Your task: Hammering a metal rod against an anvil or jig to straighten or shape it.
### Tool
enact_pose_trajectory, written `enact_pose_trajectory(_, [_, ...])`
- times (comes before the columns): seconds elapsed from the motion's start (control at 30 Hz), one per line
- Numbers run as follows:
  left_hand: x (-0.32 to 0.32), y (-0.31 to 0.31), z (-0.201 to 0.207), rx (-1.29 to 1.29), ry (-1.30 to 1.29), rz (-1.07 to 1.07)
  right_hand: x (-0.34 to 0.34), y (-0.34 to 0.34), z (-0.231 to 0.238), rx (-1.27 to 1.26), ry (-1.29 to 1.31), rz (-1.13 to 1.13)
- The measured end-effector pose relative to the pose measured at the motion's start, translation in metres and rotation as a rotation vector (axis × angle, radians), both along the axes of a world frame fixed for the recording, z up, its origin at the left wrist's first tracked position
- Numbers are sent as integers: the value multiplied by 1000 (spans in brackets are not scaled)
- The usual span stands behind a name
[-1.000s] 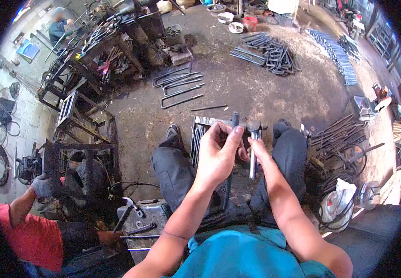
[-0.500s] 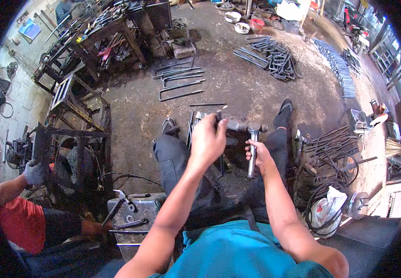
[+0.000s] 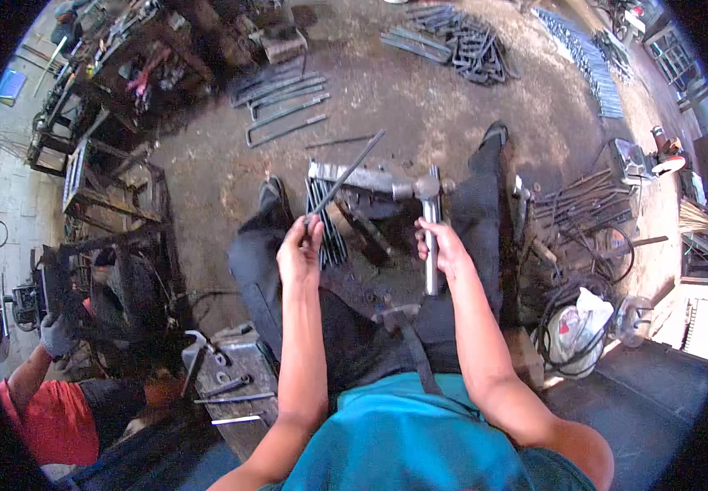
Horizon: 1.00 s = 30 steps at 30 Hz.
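Observation:
My left hand (image 3: 299,254) is closed on the near end of a thin dark metal rod (image 3: 354,167), which slants up and away to the right. The rod passes over the pale top of an anvil-like metal block (image 3: 370,179) between my legs; I cannot tell whether it touches. In my right hand (image 3: 444,245) is a hammer (image 3: 431,266), gripped by its silvery handle, its head resting on or just above the block's right end. A bundle of dark rods (image 3: 331,237) lies beside the block, partly behind my left hand.
Bent U-shaped rods (image 3: 288,114) lie on the floor ahead, with a heap of bent bars (image 3: 477,49) farther off. A box (image 3: 243,360) at my left carries another hammer (image 3: 207,348). Long rods (image 3: 579,200) lie right. A gloved co-worker's hand (image 3: 57,335) is far left.
My left hand has drawn back toward me and left from above the block, and the rod now shows at full length. The hammer stays in my right hand. The view has shifted.

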<state>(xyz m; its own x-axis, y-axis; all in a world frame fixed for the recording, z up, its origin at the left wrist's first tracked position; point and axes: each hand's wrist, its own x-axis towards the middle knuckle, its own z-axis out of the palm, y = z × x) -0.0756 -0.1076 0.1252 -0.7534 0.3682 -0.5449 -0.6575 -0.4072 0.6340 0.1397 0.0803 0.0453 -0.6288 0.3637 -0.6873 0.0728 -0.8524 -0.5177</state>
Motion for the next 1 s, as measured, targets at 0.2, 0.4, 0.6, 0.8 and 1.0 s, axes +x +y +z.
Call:
enact_pose_trajectory(0.2, [48, 3, -70, -415, 50, -612, -5, -12, -11, -23, 38, -40])
enact_pose_trajectory(0.4, [68, 3, -80, -1010, 725, -1210, -6, -16, -10, -49, 4, -45])
enact_pose_trajectory(0.6, [70, 14, -78, -998, 569, -1265, -2, -17, 4, -35, 26, -70])
enact_pose_trajectory(0.8, [72, 11, -77, -750, 698, -1039, 5, -11, 22, 22, 189, -47])
enact_pose_trajectory(1.0, [43, 18, -84, -1004, 901, -989, 8, -14, 23, 29, 128, -51])
